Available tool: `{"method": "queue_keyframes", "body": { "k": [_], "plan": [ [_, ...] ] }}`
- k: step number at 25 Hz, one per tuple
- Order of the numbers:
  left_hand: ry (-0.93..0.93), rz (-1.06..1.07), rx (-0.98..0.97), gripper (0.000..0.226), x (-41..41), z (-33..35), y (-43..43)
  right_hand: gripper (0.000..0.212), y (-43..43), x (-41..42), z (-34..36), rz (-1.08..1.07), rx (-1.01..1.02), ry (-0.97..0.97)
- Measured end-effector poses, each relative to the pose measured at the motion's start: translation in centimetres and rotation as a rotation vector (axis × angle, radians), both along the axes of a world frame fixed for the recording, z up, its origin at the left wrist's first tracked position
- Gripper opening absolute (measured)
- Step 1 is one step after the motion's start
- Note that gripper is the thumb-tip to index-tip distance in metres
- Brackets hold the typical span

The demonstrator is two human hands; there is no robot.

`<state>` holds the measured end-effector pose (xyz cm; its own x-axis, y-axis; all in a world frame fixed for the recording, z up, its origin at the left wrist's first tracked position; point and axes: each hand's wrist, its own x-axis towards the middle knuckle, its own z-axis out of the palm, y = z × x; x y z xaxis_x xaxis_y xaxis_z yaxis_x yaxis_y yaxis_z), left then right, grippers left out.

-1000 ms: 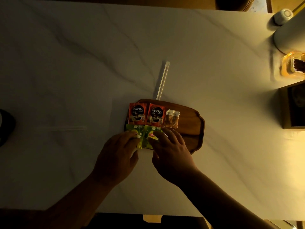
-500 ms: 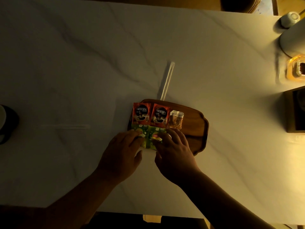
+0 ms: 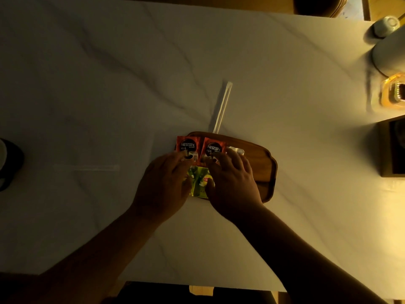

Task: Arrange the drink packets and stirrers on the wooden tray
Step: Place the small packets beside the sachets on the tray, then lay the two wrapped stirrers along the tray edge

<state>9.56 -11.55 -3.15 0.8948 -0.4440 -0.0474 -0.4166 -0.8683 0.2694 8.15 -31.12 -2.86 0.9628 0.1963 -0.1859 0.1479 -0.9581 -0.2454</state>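
The wooden tray (image 3: 262, 165) lies in the middle of the white marble table. Two red Nescafe packets (image 3: 188, 144) (image 3: 213, 147) lie side by side on its far left part, with a small clear packet (image 3: 237, 150) right of them. Green Lipton tea packets (image 3: 200, 182) lie in front of these. My left hand (image 3: 163, 183) has its fingertips on the left Nescafe packet. My right hand (image 3: 232, 178) spreads its fingers over the right Nescafe packet and the clear packet. One wrapped stirrer (image 3: 222, 106) lies beyond the tray, another stirrer (image 3: 87, 167) to the left.
A white cylinder (image 3: 390, 53) and a small white cup (image 3: 384, 25) stand at the far right, with an amber glass object (image 3: 394, 93) and a dark wooden box (image 3: 393, 148) nearer. A dark round object (image 3: 9, 163) sits at the left edge.
Both hands moved forward from the green tea packets to the red Nescafe packets. The green packets now show between the hands.
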Motion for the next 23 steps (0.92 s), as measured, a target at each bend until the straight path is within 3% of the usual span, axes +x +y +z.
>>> {"method": "queue_keyframes", "body": {
  "k": [4, 17, 23],
  "plan": [
    [0.067, -0.01, 0.058, 0.05, 2.0, -0.1, -0.5, 0.059, -0.3, 1.7, -0.6, 0.066, -0.08, 0.071],
    [0.047, -0.043, 0.055, 0.045, 2.4, -0.3, -0.4, 0.053, -1.0, 1.8, -0.9, 0.085, -0.033, 0.036],
    [-0.034, 0.192, 0.091, 0.025, 2.3, 1.2, 4.0, 0.029, -1.9, 6.5, 0.1, -0.112, 0.15, -0.06]
  ]
}}
